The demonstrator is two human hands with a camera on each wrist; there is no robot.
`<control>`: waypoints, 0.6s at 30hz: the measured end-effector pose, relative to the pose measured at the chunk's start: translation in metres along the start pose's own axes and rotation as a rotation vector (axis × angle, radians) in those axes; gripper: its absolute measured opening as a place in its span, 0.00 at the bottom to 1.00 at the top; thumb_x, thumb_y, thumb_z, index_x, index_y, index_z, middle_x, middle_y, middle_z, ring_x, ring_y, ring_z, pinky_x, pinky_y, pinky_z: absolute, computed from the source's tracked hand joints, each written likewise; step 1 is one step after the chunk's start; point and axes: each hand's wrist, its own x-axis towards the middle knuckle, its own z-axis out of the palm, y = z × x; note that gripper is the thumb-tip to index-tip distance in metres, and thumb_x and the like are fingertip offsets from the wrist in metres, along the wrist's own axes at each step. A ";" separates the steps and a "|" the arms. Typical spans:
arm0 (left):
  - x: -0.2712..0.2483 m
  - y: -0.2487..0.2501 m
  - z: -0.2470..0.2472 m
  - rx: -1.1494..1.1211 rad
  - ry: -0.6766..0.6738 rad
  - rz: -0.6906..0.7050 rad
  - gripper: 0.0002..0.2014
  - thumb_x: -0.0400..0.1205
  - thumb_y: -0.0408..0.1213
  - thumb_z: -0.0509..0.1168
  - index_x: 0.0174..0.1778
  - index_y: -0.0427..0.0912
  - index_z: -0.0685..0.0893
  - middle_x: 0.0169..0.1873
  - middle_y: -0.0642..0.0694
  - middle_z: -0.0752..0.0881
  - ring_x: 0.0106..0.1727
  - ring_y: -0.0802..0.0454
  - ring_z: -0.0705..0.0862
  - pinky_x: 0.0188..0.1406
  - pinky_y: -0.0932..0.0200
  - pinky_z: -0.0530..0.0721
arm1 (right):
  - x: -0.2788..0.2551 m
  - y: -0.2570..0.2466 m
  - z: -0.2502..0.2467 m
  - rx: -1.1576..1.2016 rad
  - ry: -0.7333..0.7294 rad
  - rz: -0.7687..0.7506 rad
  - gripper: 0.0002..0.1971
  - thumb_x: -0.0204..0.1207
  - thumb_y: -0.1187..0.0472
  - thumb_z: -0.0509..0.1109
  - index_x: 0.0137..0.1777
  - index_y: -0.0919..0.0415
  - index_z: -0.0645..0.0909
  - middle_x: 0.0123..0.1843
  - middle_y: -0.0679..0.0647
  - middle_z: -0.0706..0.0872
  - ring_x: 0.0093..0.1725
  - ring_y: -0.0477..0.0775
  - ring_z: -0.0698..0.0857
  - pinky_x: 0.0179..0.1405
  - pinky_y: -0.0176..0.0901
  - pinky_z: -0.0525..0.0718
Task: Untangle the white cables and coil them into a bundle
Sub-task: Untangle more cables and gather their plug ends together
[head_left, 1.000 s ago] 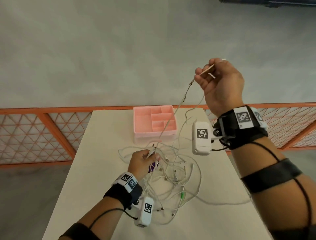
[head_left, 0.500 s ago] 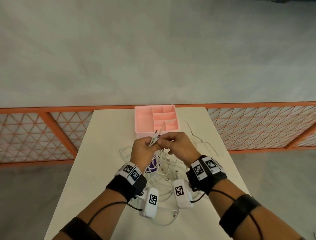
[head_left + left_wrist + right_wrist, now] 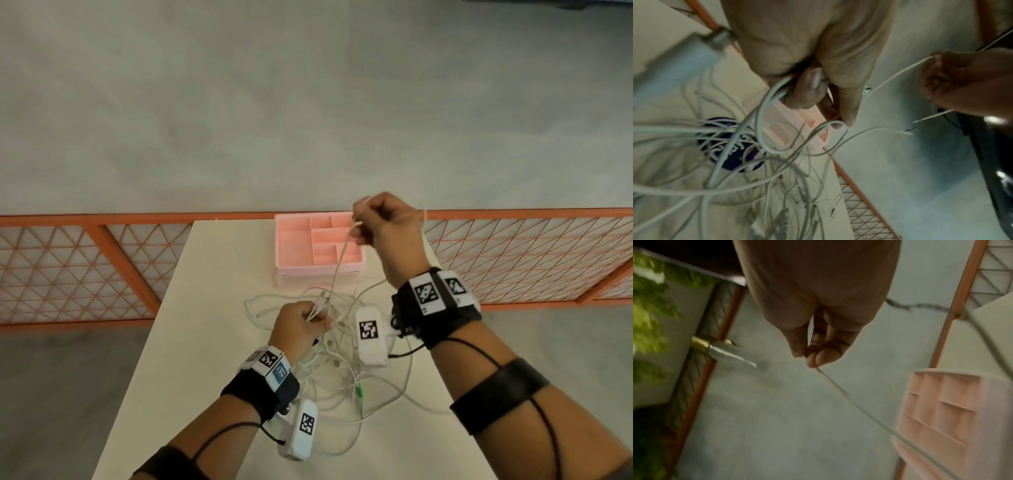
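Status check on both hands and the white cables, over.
Left hand grips gathered white cables. Right hand pinches one raised strand. Rest tangled.

Pale cream tabletop (image 3: pixel 212 308), narrow, reaching away toward an orange-framed railing (image 3: pixel 102 219) with a triangular mesh infill. Pink plastic organiser tray (image 3: pixel 294 246) at the far end of the tabletop, split into several compartments of unequal size, sitting just short of the far edge. Dark blue round sticker or disc (image 3: pixel 731 162) with white lettering lying flat on the tabletop nearer the front, lettering too blurred to read. Grey concrete floor (image 3: pixel 308 102) beyond the railing and on both sides below the tabletop. Green foliage (image 3: pixel 647 308), blurred, at the left edge of the right wrist view, behind the railing there.
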 end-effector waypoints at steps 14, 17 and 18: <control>0.006 -0.026 -0.020 0.063 0.100 -0.073 0.08 0.73 0.32 0.79 0.31 0.43 0.87 0.25 0.55 0.86 0.29 0.60 0.83 0.36 0.64 0.81 | 0.038 -0.071 -0.051 0.457 0.396 -0.135 0.04 0.87 0.62 0.60 0.54 0.63 0.70 0.41 0.66 0.89 0.29 0.57 0.83 0.31 0.45 0.82; 0.008 -0.001 -0.021 -0.080 0.187 -0.046 0.06 0.74 0.33 0.79 0.37 0.36 0.89 0.26 0.53 0.88 0.28 0.62 0.83 0.31 0.69 0.79 | 0.028 -0.041 -0.051 0.356 0.339 0.006 0.12 0.86 0.52 0.63 0.54 0.63 0.72 0.41 0.62 0.89 0.30 0.56 0.84 0.28 0.43 0.81; 0.010 0.009 -0.023 -0.117 0.189 -0.023 0.06 0.75 0.33 0.78 0.39 0.35 0.90 0.26 0.53 0.88 0.28 0.61 0.82 0.31 0.69 0.79 | 0.022 -0.028 -0.048 0.315 0.290 0.081 0.16 0.85 0.48 0.63 0.54 0.63 0.75 0.42 0.61 0.89 0.30 0.55 0.84 0.28 0.43 0.82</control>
